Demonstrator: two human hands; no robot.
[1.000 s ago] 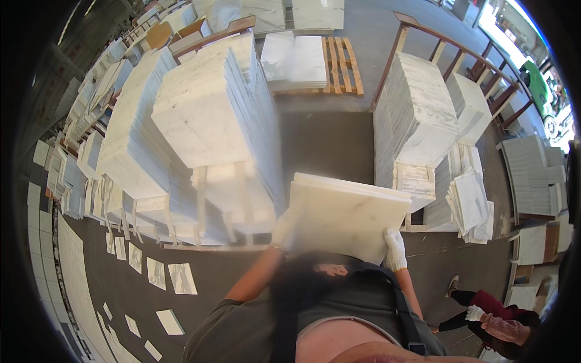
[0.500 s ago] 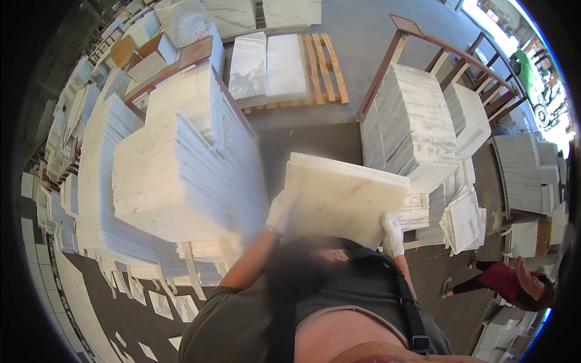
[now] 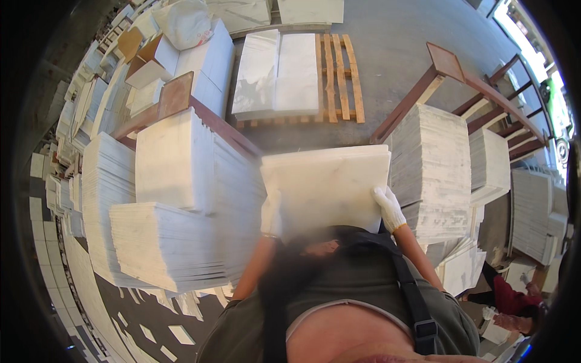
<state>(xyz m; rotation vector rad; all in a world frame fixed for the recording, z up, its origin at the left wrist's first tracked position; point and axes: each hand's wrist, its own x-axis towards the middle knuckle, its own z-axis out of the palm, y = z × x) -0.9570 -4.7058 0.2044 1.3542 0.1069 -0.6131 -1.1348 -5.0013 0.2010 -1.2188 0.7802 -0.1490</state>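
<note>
Around the grey floor (image 3: 393,48), white stacks (image 3: 439,175) are standing; half-curled hands (image 3: 271,213) (image 3: 390,209) are clasping pale stone (image 3: 327,187) at both sides.

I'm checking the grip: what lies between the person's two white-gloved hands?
In the head view, pale rectangular stone slabs lie between the white-gloved left hand and white-gloved right hand.

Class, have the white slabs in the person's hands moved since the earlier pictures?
Yes: the held slabs have moved forward, closer to the wooden pallet on the floor.
</note>
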